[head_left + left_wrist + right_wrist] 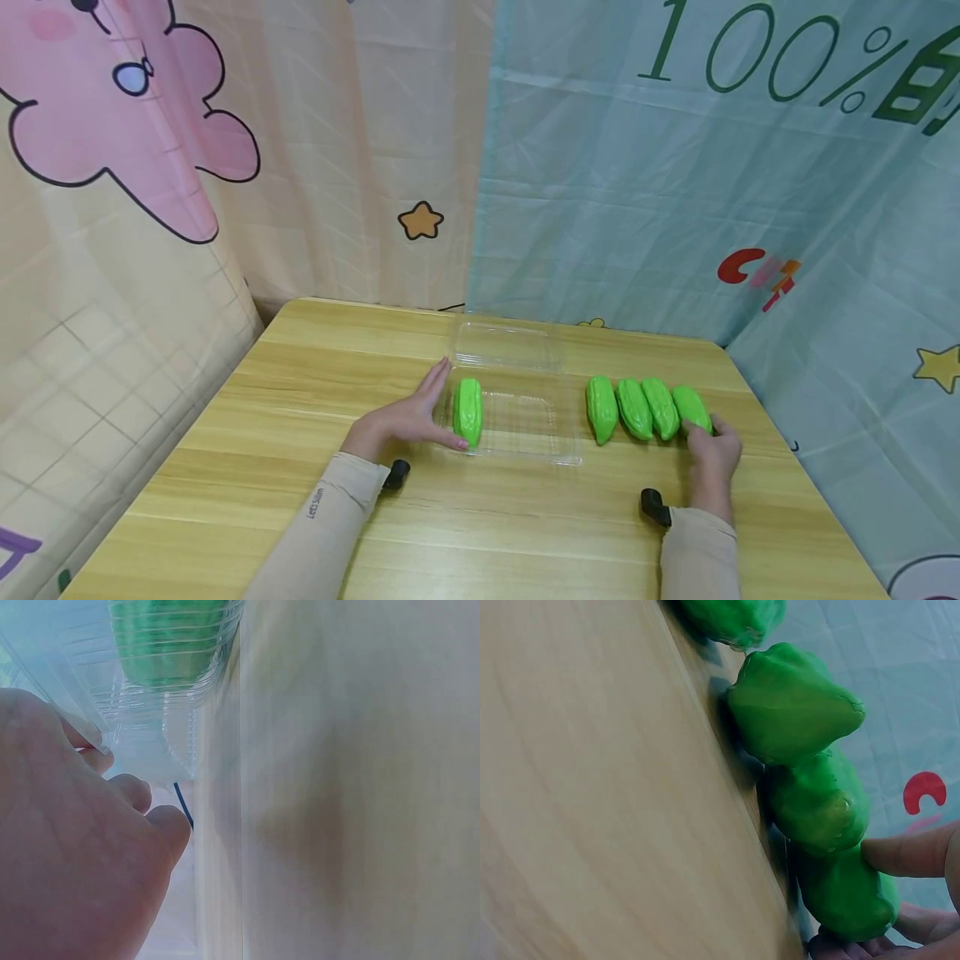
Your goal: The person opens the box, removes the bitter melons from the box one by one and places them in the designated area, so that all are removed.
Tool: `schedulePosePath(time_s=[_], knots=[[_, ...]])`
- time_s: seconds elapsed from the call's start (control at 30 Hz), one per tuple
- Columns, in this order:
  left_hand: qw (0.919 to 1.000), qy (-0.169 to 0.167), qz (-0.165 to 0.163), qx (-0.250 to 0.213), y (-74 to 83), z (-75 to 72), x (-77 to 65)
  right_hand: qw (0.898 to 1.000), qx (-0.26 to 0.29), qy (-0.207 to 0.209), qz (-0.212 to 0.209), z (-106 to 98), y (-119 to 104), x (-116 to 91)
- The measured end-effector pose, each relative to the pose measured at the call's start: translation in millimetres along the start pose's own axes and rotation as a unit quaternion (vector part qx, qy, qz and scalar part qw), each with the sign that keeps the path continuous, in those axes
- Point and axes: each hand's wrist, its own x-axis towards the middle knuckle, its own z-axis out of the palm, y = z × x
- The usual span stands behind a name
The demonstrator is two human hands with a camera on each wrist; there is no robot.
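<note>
A clear plastic box (525, 421) lies on the table with its lid (506, 346) folded back toward the curtain. Inside, along its left wall, is one green bitter gourd (468, 412). My left hand (408, 417) spans that left side, thumb by the near corner and fingers by the far one; up close, its fingers (90, 750) touch the rim. To the box's right, several more green gourds (602, 410) stand in a row. At the row's right end, my right hand (716, 450) holds the last gourd (847, 892) between thumb and fingers, beside its neighbour (821, 799).
The wooden table (525, 533) reaches back to a printed curtain (600, 183). Black camera mounts (654, 506) stick out from both sleeves. Between the box and the row of gourds is a narrow strip of tabletop.
</note>
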Motion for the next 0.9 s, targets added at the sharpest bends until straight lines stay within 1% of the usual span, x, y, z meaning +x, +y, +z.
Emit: schedulePosePath(time_s=[0.27,0.57,0.9], knots=[[1.0,0.001,0.001,-0.001,0.6,0.0,0.0,1.0,-0.005,-0.002,-0.001,2.1,3.0,1.5],[1.0,0.002,0.001,0.002,0.4,0.0,0.1,1.0,0.002,0.0,0.008,2.3,0.4,0.4],[1.0,0.001,0.001,-0.002,1.3,-0.3,-0.8,0.999,0.029,0.026,0.01,0.5,-6.4,-4.6]])
